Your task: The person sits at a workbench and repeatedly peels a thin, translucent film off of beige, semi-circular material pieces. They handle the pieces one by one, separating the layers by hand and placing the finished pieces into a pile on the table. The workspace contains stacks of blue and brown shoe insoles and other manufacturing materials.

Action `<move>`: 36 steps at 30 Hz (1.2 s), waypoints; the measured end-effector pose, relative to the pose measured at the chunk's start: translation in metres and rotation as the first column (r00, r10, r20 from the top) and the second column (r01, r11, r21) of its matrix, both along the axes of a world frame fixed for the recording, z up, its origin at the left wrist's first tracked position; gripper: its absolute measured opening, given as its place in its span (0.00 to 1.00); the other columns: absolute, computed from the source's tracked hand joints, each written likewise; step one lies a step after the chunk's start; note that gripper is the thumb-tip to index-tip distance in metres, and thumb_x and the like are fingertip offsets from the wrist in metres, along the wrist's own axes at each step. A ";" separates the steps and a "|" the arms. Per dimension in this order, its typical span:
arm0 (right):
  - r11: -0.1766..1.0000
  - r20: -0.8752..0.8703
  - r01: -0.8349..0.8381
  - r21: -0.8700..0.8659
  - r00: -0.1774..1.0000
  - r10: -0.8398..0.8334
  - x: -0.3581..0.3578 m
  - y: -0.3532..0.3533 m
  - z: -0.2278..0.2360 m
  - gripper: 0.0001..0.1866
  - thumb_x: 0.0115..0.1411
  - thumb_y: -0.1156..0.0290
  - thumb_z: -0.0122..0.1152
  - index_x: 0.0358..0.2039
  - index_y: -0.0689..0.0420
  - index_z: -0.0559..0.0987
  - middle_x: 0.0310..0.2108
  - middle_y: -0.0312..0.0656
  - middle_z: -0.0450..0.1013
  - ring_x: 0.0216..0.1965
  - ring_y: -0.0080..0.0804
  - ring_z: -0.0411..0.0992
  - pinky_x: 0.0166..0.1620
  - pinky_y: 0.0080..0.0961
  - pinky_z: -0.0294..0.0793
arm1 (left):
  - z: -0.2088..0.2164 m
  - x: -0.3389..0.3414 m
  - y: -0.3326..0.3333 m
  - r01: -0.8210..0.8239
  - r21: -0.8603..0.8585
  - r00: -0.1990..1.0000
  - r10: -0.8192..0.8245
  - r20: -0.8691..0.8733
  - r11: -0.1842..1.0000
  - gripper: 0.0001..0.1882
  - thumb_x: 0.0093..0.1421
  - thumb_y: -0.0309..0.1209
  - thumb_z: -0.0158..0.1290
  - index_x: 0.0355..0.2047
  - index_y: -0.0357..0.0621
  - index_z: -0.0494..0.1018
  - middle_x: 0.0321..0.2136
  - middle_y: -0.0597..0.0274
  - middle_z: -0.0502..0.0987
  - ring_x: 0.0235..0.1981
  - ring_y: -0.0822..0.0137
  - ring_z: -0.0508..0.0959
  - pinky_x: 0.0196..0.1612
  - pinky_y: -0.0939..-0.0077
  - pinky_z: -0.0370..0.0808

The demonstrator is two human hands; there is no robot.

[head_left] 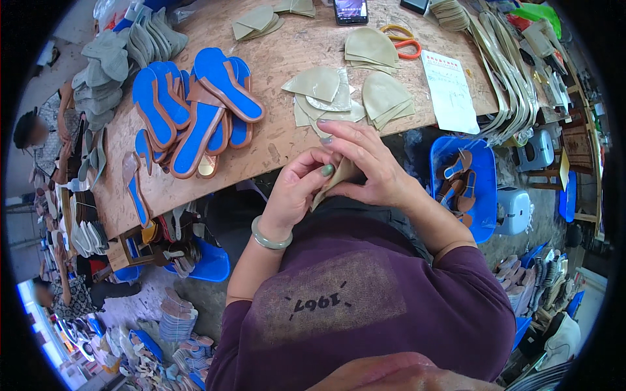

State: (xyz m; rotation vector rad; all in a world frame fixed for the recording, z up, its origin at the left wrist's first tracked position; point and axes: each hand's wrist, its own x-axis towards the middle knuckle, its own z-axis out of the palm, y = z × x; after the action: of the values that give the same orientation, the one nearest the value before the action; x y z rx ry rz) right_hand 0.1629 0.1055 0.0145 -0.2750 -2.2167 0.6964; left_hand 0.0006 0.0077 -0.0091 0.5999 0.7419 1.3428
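Observation:
A small khaki shoe-upper piece (344, 173), bent over, is held between my two hands in front of my chest, just off the table's near edge. The fingers of my left hand (297, 192) pinch it from one side; a pale bangle circles that wrist. My right hand (372, 163) curves over the piece from the other side, thumb beneath and fingers on top. Part of the piece is hidden by the fingers. Just beyond my hands lie loose stacks of rounded khaki pieces (316, 85), with another stack (385, 94) to their right.
Blue-topped, brown-edged soles (225, 85) are heaped on the wooden table (293, 55) at left. Orange-handled scissors (409, 49), a written paper sheet (450, 91) and a phone (352, 12) lie beyond. A blue bin (479, 221) of sandals stands right. Other people sit far left.

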 end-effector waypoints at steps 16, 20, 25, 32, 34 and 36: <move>0.872 -0.030 0.196 -0.448 0.972 -0.234 0.066 0.053 -0.015 0.28 0.42 0.81 0.70 0.46 0.58 0.71 0.37 0.35 0.71 0.41 0.26 0.71 0.45 0.26 0.73 | -0.014 -0.018 0.010 -0.366 -0.017 0.896 0.347 -0.275 0.931 0.07 0.62 0.21 0.46 0.40 0.43 0.66 0.33 0.68 0.74 0.31 0.79 0.72 0.36 0.86 0.69; 0.805 0.327 0.346 -0.482 0.923 -0.200 0.075 0.121 0.004 0.30 0.45 0.72 0.69 0.50 0.52 0.70 0.40 0.35 0.71 0.42 0.24 0.70 0.48 0.24 0.71 | -0.022 -0.025 0.009 -0.344 0.024 0.877 0.330 -0.349 0.939 0.07 0.59 0.20 0.43 0.37 0.43 0.68 0.33 0.67 0.74 0.32 0.77 0.72 0.40 0.84 0.70; 0.865 0.460 0.167 -0.473 0.884 0.081 0.046 0.154 -0.005 0.32 0.43 0.67 0.71 0.51 0.49 0.70 0.39 0.34 0.71 0.43 0.26 0.70 0.48 0.26 0.69 | -0.026 -0.021 0.007 -0.319 0.034 0.893 0.312 -0.323 0.947 0.08 0.59 0.18 0.40 0.34 0.43 0.67 0.34 0.65 0.72 0.36 0.75 0.72 0.44 0.80 0.69; 0.924 0.699 0.377 -0.057 0.676 -0.233 0.026 0.152 -0.002 0.35 0.41 0.67 0.74 0.52 0.48 0.71 0.37 0.42 0.73 0.43 0.40 0.72 0.48 0.31 0.70 | -0.021 -0.018 0.006 -0.273 0.018 0.923 0.267 -0.278 0.962 0.08 0.58 0.17 0.39 0.32 0.43 0.66 0.31 0.65 0.70 0.34 0.73 0.71 0.45 0.77 0.70; 0.935 0.618 0.348 0.074 0.719 -0.317 0.032 0.153 -0.012 0.33 0.41 0.67 0.74 0.51 0.49 0.72 0.40 0.43 0.73 0.46 0.41 0.71 0.49 0.33 0.70 | -0.021 -0.017 0.008 -0.244 0.035 0.948 0.245 -0.203 0.969 0.08 0.57 0.17 0.38 0.31 0.43 0.65 0.30 0.66 0.69 0.33 0.74 0.70 0.43 0.80 0.68; 0.934 0.500 0.299 0.197 0.788 -0.358 0.031 0.148 -0.010 0.32 0.42 0.67 0.74 0.50 0.51 0.73 0.44 0.43 0.72 0.49 0.42 0.70 0.51 0.34 0.69 | -0.018 -0.018 0.011 -0.197 0.084 0.971 0.206 -0.122 0.977 0.07 0.57 0.18 0.38 0.29 0.44 0.64 0.29 0.65 0.69 0.33 0.72 0.70 0.44 0.78 0.69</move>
State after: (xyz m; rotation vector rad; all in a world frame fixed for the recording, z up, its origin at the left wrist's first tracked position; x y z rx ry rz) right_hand 0.1938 0.2532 0.0049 -0.8705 -2.6150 0.3224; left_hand -0.0170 0.0185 -0.0272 0.6881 0.8821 1.5333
